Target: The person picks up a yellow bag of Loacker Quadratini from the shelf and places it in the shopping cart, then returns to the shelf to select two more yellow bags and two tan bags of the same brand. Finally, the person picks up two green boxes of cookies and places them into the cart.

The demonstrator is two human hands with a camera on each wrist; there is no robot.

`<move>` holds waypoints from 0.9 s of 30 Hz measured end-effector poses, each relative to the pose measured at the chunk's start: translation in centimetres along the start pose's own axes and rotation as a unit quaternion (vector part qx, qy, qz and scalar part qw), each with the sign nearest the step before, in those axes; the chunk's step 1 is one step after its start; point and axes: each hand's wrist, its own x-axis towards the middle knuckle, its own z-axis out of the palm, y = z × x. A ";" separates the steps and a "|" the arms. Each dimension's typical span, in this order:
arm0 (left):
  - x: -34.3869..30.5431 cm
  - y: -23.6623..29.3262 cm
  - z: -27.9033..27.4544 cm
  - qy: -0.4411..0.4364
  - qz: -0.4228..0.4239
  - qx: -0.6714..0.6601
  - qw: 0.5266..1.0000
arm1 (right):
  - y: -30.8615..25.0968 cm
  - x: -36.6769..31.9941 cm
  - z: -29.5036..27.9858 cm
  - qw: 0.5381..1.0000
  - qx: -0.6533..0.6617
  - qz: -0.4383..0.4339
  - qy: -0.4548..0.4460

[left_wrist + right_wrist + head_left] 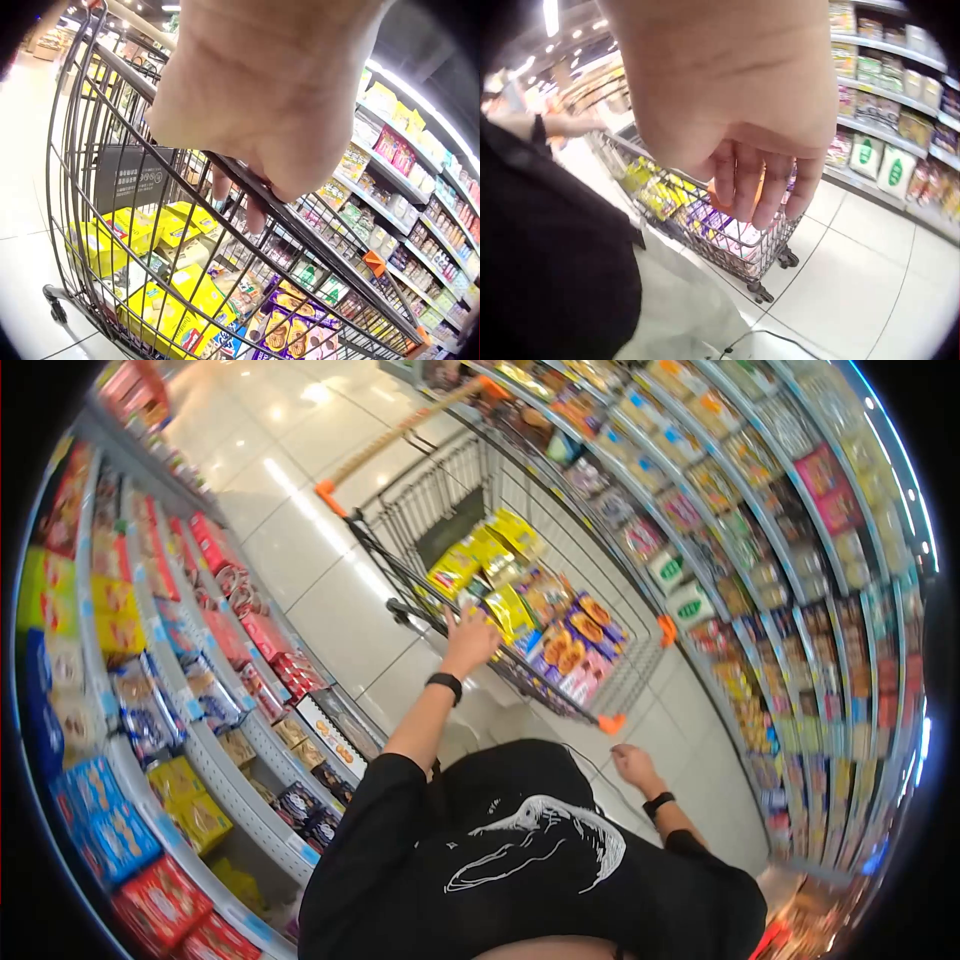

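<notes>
Near the body, on the right, with the right hand (637,766) loose and empty; just ahead, gripping the near side rim (309,234) of the wire shopping cart (450,528) with the left hand (470,640). Best steer gently, to spare the yellow packets (455,568) and purple packets (597,618) inside from sliding; farther right, mind the stocked shelves (708,605).

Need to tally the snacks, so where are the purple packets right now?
In the head view, the purple packets lie in the shopping cart, toward its right side, with pink packaging beside them and yellow packets to their left.
</notes>
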 end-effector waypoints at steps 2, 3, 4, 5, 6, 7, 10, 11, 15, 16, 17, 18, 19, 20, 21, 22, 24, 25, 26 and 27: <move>0.6 -1.4 -0.8 -0.012 0.015 0.001 1.000 | 0.0 -1.8 0.2 0.989 0.119 0.078 0.030; 0.9 -1.9 -2.3 -0.028 0.018 -0.023 0.999 | -0.3 -1.6 0.1 0.964 0.227 0.127 0.063; 1.4 -2.7 -3.2 -0.041 0.018 -0.044 0.998 | -2.1 -0.6 -0.2 0.962 0.231 0.132 0.069; 1.7 -4.0 -2.7 -0.023 0.041 -0.054 0.997 | -4.1 0.9 -0.3 0.928 0.328 0.139 0.108; 2.1 -4.6 -3.1 -0.022 0.041 -0.052 0.998 | -6.8 3.0 -0.9 0.885 0.420 0.139 0.144; 2.6 -4.9 -3.7 -0.043 0.034 -0.055 0.997 | -9.7 5.6 -2.6 0.862 0.471 0.121 0.145; 3.5 -6.4 -4.8 -0.058 0.014 -0.048 0.997 | -18.3 15.8 -6.6 0.825 0.539 0.042 0.163; 3.7 -6.8 -5.2 -0.060 0.015 -0.048 0.997 | -21.3 19.3 -8.3 0.814 0.560 0.004 0.155; 4.4 -8.8 -6.0 -0.039 0.007 -0.021 0.999 | -30.3 34.8 -11.1 0.746 0.657 -0.068 0.087; 4.6 -9.3 -6.2 -0.032 0.016 -0.019 0.999 | -32.0 38.6 -11.3 0.723 0.687 -0.057 0.051; 4.8 -9.5 -6.9 -0.027 -0.001 -0.010 1.000 | -33.2 42.3 -11.0 0.707 0.706 -0.025 0.030; 5.0 -9.6 -7.9 -0.048 0.005 -0.016 0.999 | -34.1 45.6 -10.1 0.708 0.705 -0.033 0.012; 5.3 -9.8 -8.7 -0.069 0.011 -0.021 0.997 | -34.8 49.1 -9.2 0.711 0.703 0.016 -0.005; 5.8 -10.4 -8.8 -0.065 -0.006 -0.013 0.998 | -35.4 52.8 -8.1 0.713 0.698 0.065 -0.020; 6.0 -10.8 -8.6 -0.064 0.002 -0.021 0.998 | -34.2 56.8 -5.8 0.706 0.699 0.065 -0.093; 5.8 -11.1 -8.5 -0.066 0.012 -0.031 0.997 | -33.3 60.1 -3.3 0.694 0.698 0.067 -0.164; 6.2 -11.6 -9.2 -0.093 0.006 -0.022 0.995 | -30.9 65.9 4.3 0.682 0.692 0.171 -0.163; 6.7 -12.0 -9.7 -0.116 0.010 -0.019 0.993 | -29.9 67.5 5.8 0.620 0.731 0.164 -0.233; 7.2 -12.3 -10.5 -0.114 0.005 -0.012 0.993 | -33.0 67.0 4.8 0.612 0.708 0.319 -0.149; 7.6 -12.4 -11.3 -0.136 0.002 -0.023 0.990 | -30.6 70.5 9.6 0.602 0.723 0.282 -0.188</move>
